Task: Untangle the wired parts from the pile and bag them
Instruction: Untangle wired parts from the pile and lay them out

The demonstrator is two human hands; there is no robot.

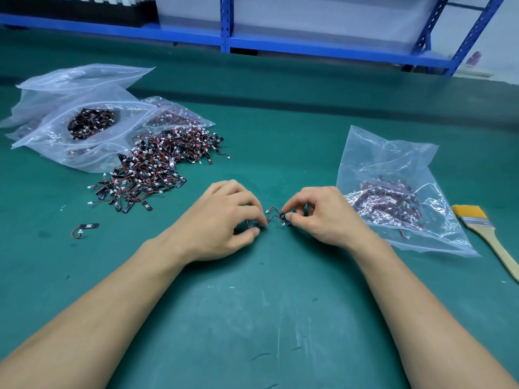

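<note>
Head view: both forearms reach forward, palms down, low over the green worktop (280,318). Left hand (224,217) grip pinched closed on one wired part; right hand (317,214) grip pinched closed on another. Their wires (273,216) cross between the hands. Pile (160,164) lies far left beside open bags (84,127); part-filled bag (393,192) and brush (488,237) right.

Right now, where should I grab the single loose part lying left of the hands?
Pinch the loose part by its flat black tab, coming straight down from above. The tab lies flat and clear of the pile; its thin wire curls beside it and would likely slip.
</note>
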